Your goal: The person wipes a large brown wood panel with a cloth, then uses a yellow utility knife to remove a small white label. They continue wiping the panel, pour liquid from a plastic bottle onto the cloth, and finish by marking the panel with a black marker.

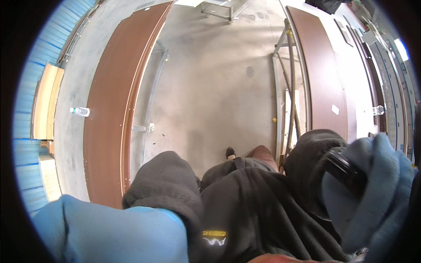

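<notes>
Both my hands wear blue gloves and are raised close to the camera, with dark fleece sleeves behind them. My left hand (118,232) fills the lower left corner; only the wrist and back of the glove show, and its fingers run out of view. At the right edge, my right hand (383,188) is bent, its glove folded around a glossy black object (348,173). Blur and the glove hide what kind of thing that is. A small shiny metallic bit (362,252) shows below this hand, too little of it to name.
Long brown panels (109,96) lie on a metal stand to the left, and another brown panel (313,57) rests on a frame (289,87) to the right. Plastic bottles stand beyond each side, one left (80,111), one right (378,110). Concrete floor (210,87) lies between. A metal trolley (219,9) is at the far end.
</notes>
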The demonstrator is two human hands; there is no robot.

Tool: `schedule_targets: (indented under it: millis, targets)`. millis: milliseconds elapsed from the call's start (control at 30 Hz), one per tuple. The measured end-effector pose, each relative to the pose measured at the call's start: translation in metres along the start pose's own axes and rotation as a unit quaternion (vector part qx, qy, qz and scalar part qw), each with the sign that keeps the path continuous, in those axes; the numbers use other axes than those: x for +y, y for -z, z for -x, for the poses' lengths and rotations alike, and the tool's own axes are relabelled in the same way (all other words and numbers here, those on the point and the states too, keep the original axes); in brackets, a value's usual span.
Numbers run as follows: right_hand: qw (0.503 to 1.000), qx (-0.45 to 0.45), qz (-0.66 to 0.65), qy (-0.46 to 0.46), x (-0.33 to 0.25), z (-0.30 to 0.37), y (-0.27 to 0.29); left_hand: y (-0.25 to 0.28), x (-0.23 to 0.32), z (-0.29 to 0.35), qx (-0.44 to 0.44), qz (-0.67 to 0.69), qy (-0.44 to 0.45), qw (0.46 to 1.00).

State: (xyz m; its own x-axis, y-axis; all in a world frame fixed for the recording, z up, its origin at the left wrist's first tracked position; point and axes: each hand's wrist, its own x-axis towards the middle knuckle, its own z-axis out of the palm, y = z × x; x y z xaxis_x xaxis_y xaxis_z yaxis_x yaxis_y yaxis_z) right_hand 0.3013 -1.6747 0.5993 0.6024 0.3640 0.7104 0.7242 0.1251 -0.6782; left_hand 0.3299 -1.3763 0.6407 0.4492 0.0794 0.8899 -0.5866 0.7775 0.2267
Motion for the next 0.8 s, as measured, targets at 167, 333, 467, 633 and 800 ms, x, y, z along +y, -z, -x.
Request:
schedule_targets:
  millis: [167, 333, 467, 633, 800]
  targets:
    - [0.997, 0.055, 0.009, -0.048, 0.045, -0.032, 0.003, 0.044, -0.03, -0.016, 0.008, -0.066, 0.006, 0.998]
    - [0.976, 0.138, -0.038, -0.164, 0.094, -0.069, 0.01, 0.109, -0.081, -0.017, 0.045, -0.212, 0.017, 0.976]
    - [0.898, 0.111, -0.156, -0.396, 0.177, -0.107, 0.006, 0.176, -0.13, 0.006, 0.026, -0.428, 0.232, 0.873]
    - [0.798, -0.192, -0.136, -0.555, 0.299, -0.149, -0.048, 0.233, -0.158, 0.049, 0.032, -0.383, 0.337, 0.86]
    - [0.698, -0.33, -0.293, -0.564, 0.376, -0.2, -0.104, 0.285, -0.118, 0.069, 0.39, -0.259, 0.413, 0.781]
